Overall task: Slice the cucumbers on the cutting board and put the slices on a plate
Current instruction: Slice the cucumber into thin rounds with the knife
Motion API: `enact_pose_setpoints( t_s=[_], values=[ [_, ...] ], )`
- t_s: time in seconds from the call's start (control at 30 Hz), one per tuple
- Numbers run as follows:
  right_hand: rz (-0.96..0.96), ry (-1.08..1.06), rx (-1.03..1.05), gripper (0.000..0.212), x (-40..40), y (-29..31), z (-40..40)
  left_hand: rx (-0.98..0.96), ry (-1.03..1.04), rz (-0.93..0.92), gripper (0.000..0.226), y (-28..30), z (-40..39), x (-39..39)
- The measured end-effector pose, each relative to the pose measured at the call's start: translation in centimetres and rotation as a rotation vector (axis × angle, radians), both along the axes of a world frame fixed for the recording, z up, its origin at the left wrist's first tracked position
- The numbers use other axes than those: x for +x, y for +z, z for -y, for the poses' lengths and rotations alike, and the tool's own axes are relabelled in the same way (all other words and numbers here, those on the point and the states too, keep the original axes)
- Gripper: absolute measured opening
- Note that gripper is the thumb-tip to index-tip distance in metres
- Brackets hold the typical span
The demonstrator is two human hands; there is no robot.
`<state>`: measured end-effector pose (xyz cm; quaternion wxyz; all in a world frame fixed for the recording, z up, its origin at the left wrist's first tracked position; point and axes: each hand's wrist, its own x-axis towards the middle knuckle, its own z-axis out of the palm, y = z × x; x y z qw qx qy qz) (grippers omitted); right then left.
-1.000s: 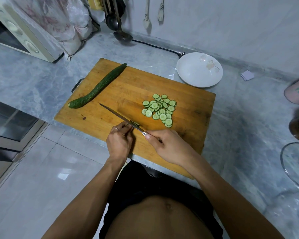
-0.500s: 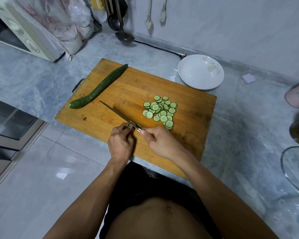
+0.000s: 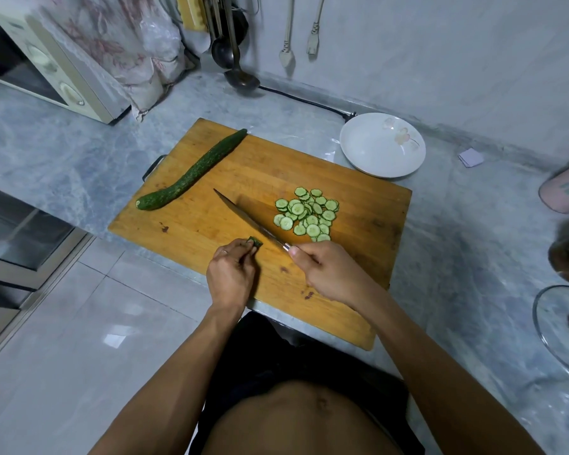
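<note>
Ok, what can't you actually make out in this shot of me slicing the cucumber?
All in the head view:
- Knife handle: hidden inside the right hand.
- Cucumber end piece: mostly covered by the left hand's fingers, so what remains is unclear.
- Slices: overlapping, so no exact count.
- Pink container and glass lid: cut off by the right edge.
- Microwave: cut off by the left edge.

Person, bare-armed and bare-chested, no sleeves: left hand (image 3: 231, 274) with a thin ring on one finger, right hand (image 3: 330, 274) without rings, black garment (image 3: 276, 359) worn at the waist below the bare belly.
</note>
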<state>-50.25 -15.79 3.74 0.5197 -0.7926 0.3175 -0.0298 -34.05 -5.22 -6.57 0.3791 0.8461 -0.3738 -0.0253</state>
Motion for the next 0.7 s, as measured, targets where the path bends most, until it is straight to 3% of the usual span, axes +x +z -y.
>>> enact_pose_setpoints(
  t_s=[0.47,0.7],
  values=[
    [0.046,0.085,-0.136,0.048,-1.2,1.0,-1.7,0.009,0.000,0.017,0.016,-0.2,0.0,-0.2],
    [0.018,0.052,-0.067,0.050,-0.4,0.6,-1.4,-0.004,-0.024,0.034,0.020,-0.6,-0.1,0.0]
  ],
)
